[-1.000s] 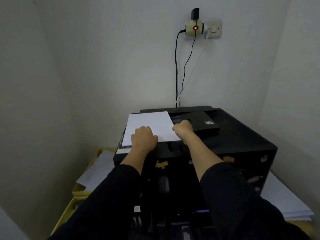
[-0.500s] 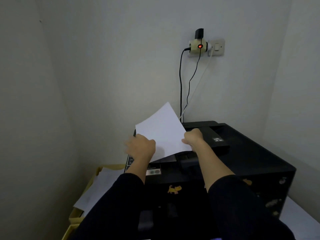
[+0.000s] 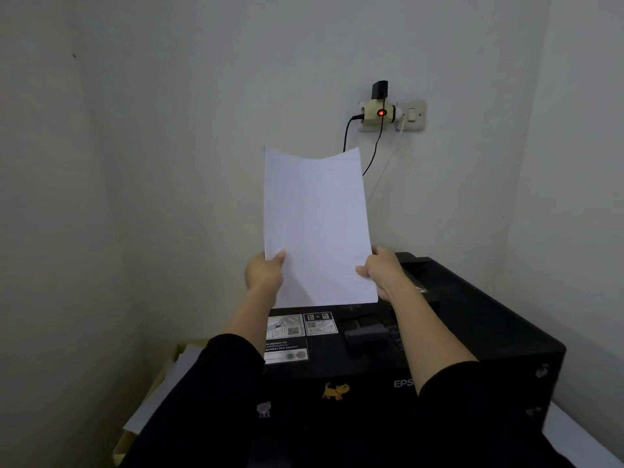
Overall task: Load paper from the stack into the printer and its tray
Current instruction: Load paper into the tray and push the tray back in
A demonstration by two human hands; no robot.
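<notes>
Grip: our left hand and right hand pinch the sheet of paper by its side edges near the bottom.
Paper: upright, long axis vertical, lower edge just above the Epson printer top.
Feed: we judge straight down, both hands equally near.
Around: wall socket cables behind; loose sheets lower left.

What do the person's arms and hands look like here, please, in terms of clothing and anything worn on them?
Both arms wear dark, black-looking long sleeves, pushed up so the forearms are bare. The left hand and right hand are bare: no gloves, and no watch, ring or bracelet shows. The sleeves look plain, without visible print or markings, though the dim light hides fine detail.
</notes>
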